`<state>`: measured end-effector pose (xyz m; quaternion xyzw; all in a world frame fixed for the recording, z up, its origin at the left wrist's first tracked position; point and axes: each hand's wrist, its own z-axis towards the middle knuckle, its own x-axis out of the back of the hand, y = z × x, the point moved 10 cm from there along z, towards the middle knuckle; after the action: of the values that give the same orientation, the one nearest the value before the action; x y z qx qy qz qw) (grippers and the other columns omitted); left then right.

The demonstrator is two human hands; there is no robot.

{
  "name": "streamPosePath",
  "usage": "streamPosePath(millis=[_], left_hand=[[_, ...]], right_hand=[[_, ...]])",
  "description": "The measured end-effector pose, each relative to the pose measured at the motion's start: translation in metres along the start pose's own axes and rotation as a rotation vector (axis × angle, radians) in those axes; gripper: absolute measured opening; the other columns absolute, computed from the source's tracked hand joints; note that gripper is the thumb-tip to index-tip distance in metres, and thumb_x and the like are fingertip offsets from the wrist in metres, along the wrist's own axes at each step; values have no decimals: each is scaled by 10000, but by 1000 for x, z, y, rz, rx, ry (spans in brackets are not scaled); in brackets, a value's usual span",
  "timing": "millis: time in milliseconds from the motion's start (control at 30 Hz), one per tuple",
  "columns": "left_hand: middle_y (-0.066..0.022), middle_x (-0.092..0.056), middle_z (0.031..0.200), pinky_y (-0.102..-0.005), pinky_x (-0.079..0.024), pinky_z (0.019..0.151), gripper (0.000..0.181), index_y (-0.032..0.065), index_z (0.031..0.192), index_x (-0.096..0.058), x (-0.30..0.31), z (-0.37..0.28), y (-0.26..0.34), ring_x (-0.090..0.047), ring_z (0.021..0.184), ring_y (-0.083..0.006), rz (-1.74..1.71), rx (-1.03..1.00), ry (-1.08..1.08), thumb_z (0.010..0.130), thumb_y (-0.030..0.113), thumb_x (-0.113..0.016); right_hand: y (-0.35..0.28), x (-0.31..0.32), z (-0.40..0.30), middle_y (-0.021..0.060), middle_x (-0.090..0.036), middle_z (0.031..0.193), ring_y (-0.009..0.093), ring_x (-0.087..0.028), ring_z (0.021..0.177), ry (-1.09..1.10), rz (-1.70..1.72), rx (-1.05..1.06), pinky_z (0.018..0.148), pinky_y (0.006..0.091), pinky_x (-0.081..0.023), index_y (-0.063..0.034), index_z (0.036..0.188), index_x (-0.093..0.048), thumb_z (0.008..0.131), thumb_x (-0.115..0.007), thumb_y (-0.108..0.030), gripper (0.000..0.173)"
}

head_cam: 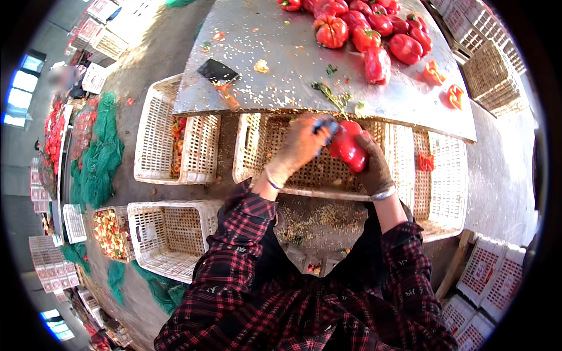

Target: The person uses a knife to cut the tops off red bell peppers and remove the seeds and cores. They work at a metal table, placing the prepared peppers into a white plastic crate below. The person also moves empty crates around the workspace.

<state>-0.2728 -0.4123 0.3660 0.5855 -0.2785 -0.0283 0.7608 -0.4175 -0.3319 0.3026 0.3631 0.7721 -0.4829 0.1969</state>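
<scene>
My right hand (pixel 374 169), in a brown work glove, grips a red bell pepper (pixel 350 146) just below the metal table's edge. At the pepper's left side is my left hand (pixel 305 140), in an orange-brown glove; its fingers are curled around a small blue object (pixel 326 128), blurred and partly hidden. Both hands are above a white plastic crate (pixel 322 191). A heap of red bell peppers (pixel 380 26) lies on the metal table (pixel 272 48). Toward the table's left corner rests a wide dark blade (pixel 218 71) with a wooden handle. Green stem pieces (pixel 329 94) and pale seeds are scattered there.
More white crates stand at the left (pixel 199 153), lower left (pixel 169 237) and right (pixel 448 184); the right one holds a red piece (pixel 425 162). Green netting (pixel 103 153) lies at the left. Stacked crates (pixel 491 276) are at the lower right. A person (pixel 72 79) is far left.
</scene>
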Motion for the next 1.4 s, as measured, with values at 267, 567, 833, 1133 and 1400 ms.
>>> streamPosePath(millis=[267, 567, 833, 1133, 1400], left_hand=[[-224, -601, 1081, -440, -522, 854, 633, -24, 1197, -506, 215, 9, -152, -614, 1026, -380, 993, 706, 547, 760, 371, -738], [-193, -679, 858, -441, -523, 690, 340, -6, 948, -632, 328, 24, -222, -672, 770, -331, 407, 618, 717, 719, 226, -729], [-204, -625, 1109, -450, -552, 808, 261, 61, 1117, -567, 364, 113, -184, -646, 1016, -374, 1347, 677, 408, 868, 141, -575], [-135, -621, 1046, -449, -540, 777, 343, 99, 1129, -506, 277, 122, -168, -656, 940, -351, 1348, 242, 40, 803, 99, -612], [-120, -570, 962, -379, -526, 646, 486, 44, 1215, -528, 137, -7, -57, -635, 806, -272, 1250, -138, -227, 739, 11, -624]], right_hand=[[-7, -17, -2, 96, -596, 1108, 218, -607, 997, -30, -99, 15, 869, 350, -530, -16, 1213, -520, 805, -724, -203, 494], [-12, -32, -19, 106, -576, 1144, 239, -588, 1052, 1, -139, -23, 907, 380, -515, -24, 1253, -490, 776, -720, -229, 567], [2, -34, -18, 110, -576, 1118, 249, -591, 1031, 26, -156, -70, 896, 394, -520, -32, 1214, -493, 713, -766, -219, 601], [10, -44, -16, 98, -565, 1120, 222, -582, 1020, 25, -189, -105, 890, 370, -517, -30, 1226, -477, 700, -759, -172, 614], [12, -52, -27, 110, -562, 1123, 214, -582, 1015, -34, -205, -63, 884, 359, -521, -13, 1227, -465, 745, -738, -168, 575]])
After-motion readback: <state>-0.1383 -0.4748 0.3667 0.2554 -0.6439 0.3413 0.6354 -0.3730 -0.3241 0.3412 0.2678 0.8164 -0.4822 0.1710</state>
